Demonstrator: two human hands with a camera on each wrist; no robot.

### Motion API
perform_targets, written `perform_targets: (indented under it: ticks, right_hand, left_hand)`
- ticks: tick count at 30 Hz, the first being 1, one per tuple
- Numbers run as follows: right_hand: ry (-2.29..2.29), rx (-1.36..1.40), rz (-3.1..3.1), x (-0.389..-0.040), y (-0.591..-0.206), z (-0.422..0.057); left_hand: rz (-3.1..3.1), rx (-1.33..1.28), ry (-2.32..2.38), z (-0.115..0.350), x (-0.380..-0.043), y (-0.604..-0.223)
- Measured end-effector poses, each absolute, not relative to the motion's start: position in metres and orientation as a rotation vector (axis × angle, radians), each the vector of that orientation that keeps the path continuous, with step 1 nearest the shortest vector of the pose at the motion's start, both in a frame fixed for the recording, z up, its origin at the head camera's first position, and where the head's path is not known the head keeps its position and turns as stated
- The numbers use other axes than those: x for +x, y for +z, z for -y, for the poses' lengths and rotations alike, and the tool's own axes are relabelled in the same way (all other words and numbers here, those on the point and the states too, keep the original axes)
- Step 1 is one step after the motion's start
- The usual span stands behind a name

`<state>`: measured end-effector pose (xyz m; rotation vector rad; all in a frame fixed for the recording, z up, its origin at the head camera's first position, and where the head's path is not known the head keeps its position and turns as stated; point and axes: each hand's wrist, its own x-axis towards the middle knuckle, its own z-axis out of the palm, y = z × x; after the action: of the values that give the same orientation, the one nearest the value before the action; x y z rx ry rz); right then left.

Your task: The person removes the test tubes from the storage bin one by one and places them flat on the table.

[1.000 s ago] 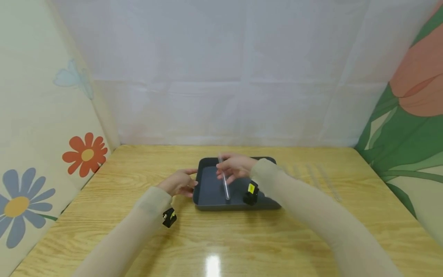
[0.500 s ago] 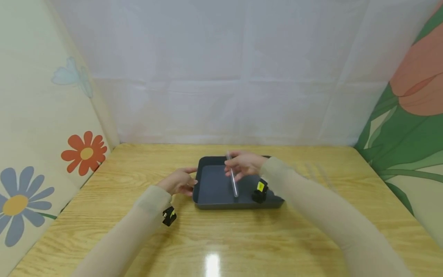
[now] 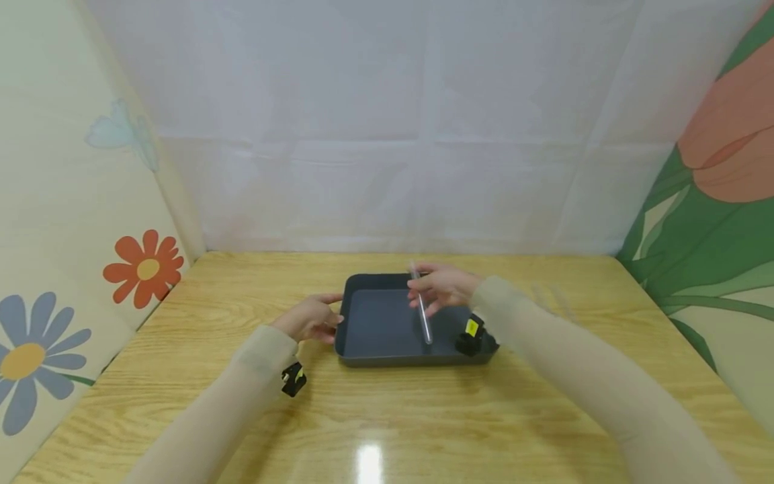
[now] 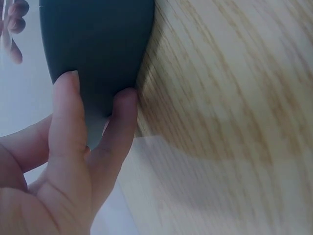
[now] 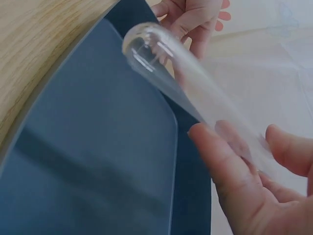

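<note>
My right hand (image 3: 446, 288) pinches a clear test tube (image 3: 425, 323) between thumb and fingers above the dark grey tray (image 3: 387, 361). The tube is tilted, with its rounded end pointing down toward the tray floor. In the right wrist view the tube (image 5: 171, 63) looks see-through, and no contents can be made out. My left hand (image 3: 311, 317) is at the tray's left side. In the left wrist view, extended fingers (image 4: 68, 117) press against the outer wall of the tray (image 4: 98, 39).
More clear tubes (image 3: 564, 302) lie on the wooden table (image 3: 272, 437) to the right of the tray, partly hidden behind my right forearm. A white cloth (image 3: 387, 134) hangs behind the table, with flower-printed cloths at both sides.
My right hand has moved to the right over the tray, carrying the test tube with it. My left hand has stayed against the tray's left side.
</note>
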<state>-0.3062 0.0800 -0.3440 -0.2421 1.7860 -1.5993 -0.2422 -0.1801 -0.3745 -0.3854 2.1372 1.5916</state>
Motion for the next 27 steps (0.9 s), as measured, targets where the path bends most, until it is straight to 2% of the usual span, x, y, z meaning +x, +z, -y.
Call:
perform_targets:
  ticks: [27]
  right_hand:
    - [-1.609, -0.222, -1.78, -0.305, -0.346, -0.099]
  left_hand:
    - [-2.163, -0.367, 1.563, 0.181, -0.242, -0.374]
